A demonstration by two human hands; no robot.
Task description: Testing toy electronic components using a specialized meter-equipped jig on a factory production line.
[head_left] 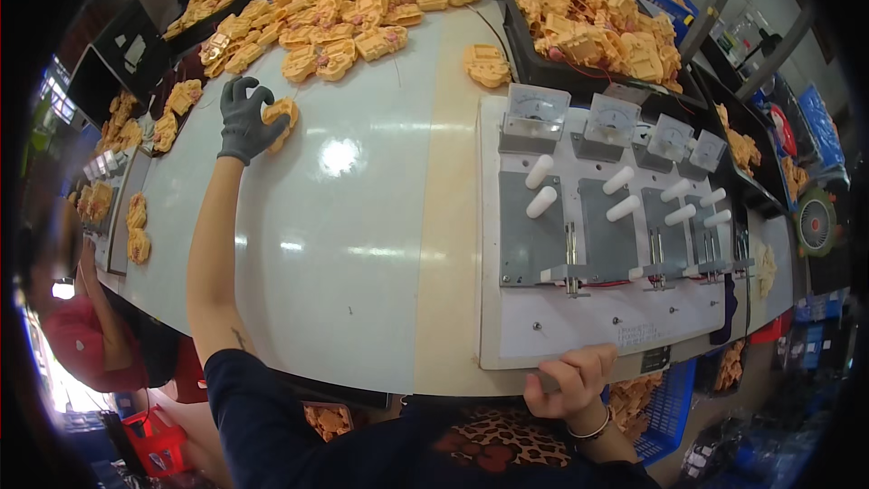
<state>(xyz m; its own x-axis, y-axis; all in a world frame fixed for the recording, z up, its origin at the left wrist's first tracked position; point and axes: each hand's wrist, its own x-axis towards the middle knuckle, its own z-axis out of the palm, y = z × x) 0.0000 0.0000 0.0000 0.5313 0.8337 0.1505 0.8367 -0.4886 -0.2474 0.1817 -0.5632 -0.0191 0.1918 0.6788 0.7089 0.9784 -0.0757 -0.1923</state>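
My left hand [249, 122], in a dark grey glove, reaches out over the left of the white table. Its thumb and finger are closed on a yellow-orange plastic housing [286, 118], which is low over the tabletop or touching it. My bare right hand [572, 382] is curled at the front edge of a white test fixture [588, 326]. What those fingers hold, if anything, is hidden. On the fixture, grey plates carry white pegs [540, 202] and metal clamps [571, 263], with several analog meters [536, 113] standing behind them.
A large pile of similar housings [335, 14] covers the table's far side, and a black bin [579, 14] at far right is heaped with more. One housing [487, 64] lies beside that bin. At left sits another person [95, 340]. Below the table edge is a blue basket [665, 417].
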